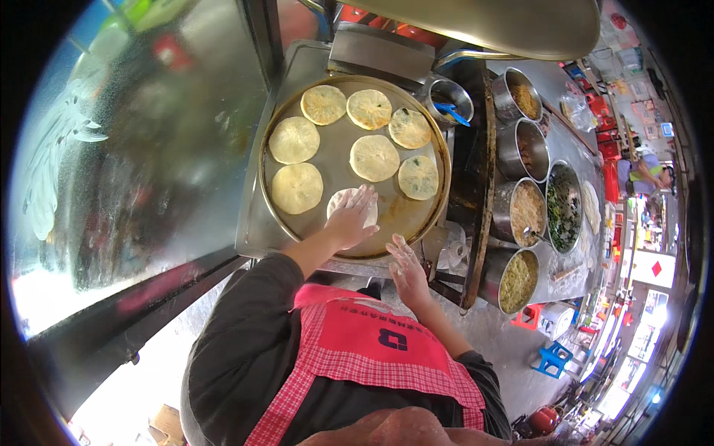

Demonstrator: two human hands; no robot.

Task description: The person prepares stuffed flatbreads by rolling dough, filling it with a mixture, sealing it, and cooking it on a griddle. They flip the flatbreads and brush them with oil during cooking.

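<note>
My left hand (pixel 352 216) lies palm down on a pale, floury dough round (pixel 337 203) near the front of a round griddle (pixel 390 223). The hand covers much of that dough. Just off the griddle's front right rim is my right hand (pixel 408 272), dusted with flour, its fingers spread and nothing in them. Several flat round cakes sit around the pan. A pale one (pixel 374 158) is near the middle, and a browned one (pixel 368 109) is at the back. Green filling shows through another cake (pixel 418 177) at the right.
Steel pots of fillings, one pale brown (pixel 527 209) and one yellowish (pixel 517 281), line the right side beside a bowl of chopped greens (pixel 563 209). A steel pot (pixel 446 92) holds a blue-handled utensil. A metal lid-like disc (pixel 502 25) overhangs the back. A glass panel (pixel 167 139) stands left.
</note>
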